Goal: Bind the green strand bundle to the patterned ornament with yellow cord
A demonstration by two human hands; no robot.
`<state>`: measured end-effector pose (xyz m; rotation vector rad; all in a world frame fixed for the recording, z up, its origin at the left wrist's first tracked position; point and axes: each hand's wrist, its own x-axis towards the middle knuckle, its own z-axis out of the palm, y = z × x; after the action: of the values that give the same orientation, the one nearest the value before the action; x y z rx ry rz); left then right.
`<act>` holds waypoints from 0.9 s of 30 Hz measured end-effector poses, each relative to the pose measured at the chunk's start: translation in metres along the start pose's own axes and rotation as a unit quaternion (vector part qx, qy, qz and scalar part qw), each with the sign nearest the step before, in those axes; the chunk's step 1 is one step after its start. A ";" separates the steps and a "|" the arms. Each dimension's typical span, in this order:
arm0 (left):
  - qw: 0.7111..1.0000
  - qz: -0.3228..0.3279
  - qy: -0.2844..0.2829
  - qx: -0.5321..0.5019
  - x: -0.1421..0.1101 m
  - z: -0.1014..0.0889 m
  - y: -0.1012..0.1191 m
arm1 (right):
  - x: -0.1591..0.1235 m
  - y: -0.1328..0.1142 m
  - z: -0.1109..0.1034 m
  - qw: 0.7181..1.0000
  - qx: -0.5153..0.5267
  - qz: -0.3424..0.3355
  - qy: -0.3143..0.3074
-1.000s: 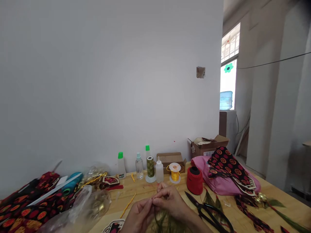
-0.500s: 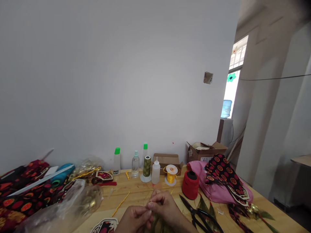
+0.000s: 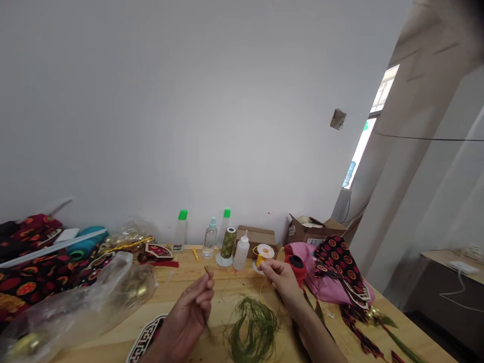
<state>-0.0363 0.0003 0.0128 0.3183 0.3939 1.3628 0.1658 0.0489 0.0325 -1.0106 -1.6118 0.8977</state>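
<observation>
My left hand (image 3: 189, 315) is raised over the wooden table (image 3: 177, 297), its fingers pinched on a thin olive strand whose tip sticks up above the fingertips. My right hand (image 3: 280, 278) is closed in a pinch further right, close to the yellow cord spool (image 3: 262, 255) and the red thread cone (image 3: 297, 267); what it holds is too fine to name. Between and below the hands a loose bundle of green threads (image 3: 251, 327) lies on the table.
Along the wall stand green-capped glue bottles (image 3: 180, 230), a clear bottle (image 3: 209, 244), an olive thread cone (image 3: 227, 245) and a white squeeze bottle (image 3: 241, 251). Patterned fabric (image 3: 30, 272) and a plastic bag (image 3: 86, 305) lie left; pink cloth (image 3: 333, 290) and cardboard boxes (image 3: 310, 231) lie right.
My hands were pinched together over the threads; now they have drawn apart, left hand left, right hand toward the spools. The green bundle lies exposed. The view has tilted.
</observation>
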 end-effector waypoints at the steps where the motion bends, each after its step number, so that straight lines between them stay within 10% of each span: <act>1: 0.999 -0.009 -0.019 -0.035 -0.001 0.001 0.004 | 0.000 -0.003 -0.004 1.000 -0.023 0.004 -0.016; 14: 0.995 -0.045 -0.054 0.068 0.001 -0.003 -0.007 | -0.051 0.010 -0.020 0.900 -0.408 0.038 -0.146; 23: 0.991 -0.056 -0.026 0.116 0.004 -0.006 -0.011 | -0.069 0.013 -0.033 0.961 -0.249 0.050 -0.111; 27: 0.991 -0.061 -0.017 0.116 0.003 -0.003 -0.013 | -0.079 0.012 -0.052 0.943 -0.305 0.084 -0.102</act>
<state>-0.0258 0.0005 0.0045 0.5006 0.5371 1.1918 0.2307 -0.0148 0.0058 -1.5397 -2.0666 0.6318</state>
